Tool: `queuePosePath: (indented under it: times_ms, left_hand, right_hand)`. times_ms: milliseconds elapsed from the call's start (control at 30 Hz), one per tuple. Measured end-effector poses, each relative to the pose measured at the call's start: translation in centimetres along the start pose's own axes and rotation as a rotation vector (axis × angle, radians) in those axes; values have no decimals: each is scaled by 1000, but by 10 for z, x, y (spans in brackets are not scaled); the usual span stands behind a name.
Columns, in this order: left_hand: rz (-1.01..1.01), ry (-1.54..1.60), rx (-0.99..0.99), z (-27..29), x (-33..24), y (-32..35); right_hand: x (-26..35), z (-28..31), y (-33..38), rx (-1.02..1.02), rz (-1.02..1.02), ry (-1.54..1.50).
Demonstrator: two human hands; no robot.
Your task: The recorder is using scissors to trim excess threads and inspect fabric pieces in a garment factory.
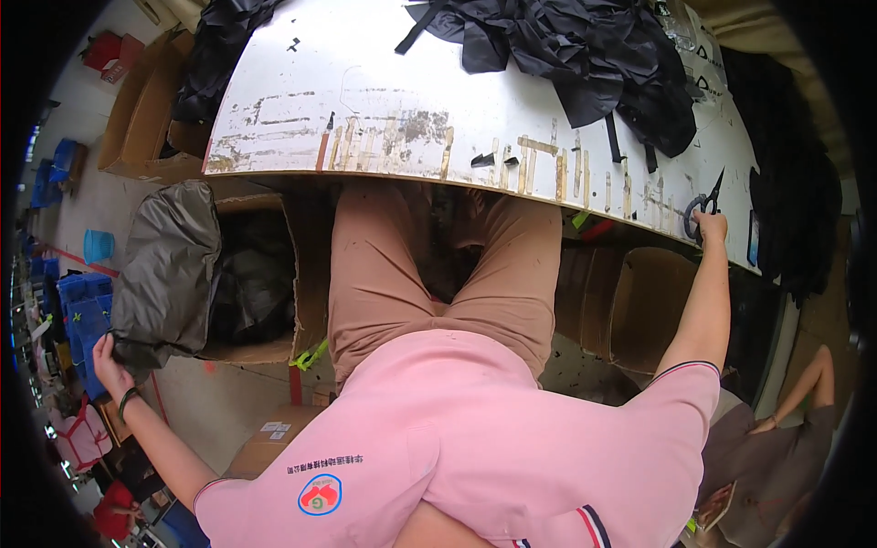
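Observation:
At the left, my left hand [110, 367] pinches the lower edge of a dark grey plastic bag [169, 265]. The bag is pulled out over the side of a cardboard box [297, 260], and dark material fills the part inside. My right hand [712, 226] is at the right end of the white table [384, 100]. Its fingers are on the handles of black scissors [702, 203], whose blades point away from me. A pile of black fabric pieces [594, 64] lies at the far side of the table.
Another open cardboard box [151, 110] stands at the far left, with black material beside it. Below the table's right side is a cardboard box [649, 301]. Black fabric [786, 164] hangs at the right edge. Another person [776, 457] sits at the lower right.

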State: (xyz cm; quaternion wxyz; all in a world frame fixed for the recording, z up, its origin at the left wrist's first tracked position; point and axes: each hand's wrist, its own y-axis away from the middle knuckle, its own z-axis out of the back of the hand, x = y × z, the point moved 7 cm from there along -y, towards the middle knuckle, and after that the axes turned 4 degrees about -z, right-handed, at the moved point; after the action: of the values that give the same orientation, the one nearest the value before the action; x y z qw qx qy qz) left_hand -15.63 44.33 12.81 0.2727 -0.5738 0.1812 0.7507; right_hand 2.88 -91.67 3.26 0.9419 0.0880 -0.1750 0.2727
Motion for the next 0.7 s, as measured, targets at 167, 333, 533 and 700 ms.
queuePosePath:
  times_ms: [167, 333, 533, 700]
  left_hand:
    - [279, -689, 832, -241, 72, 157]
    - [-75, -329, 1141, -423, 31, 264]
    - [-238, -409, 1640, -562, 31, 390]
    - [-412, -956, 2098, -630, 196, 466]
  right_hand:
    - [12, -14, -12, -119, 116, 476]
    - [21, -9, -14, -149, 182, 651]
    - [187, -25, 262, -397, 919, -337]
    - [203, -237, 466, 1090, 1038, -51]
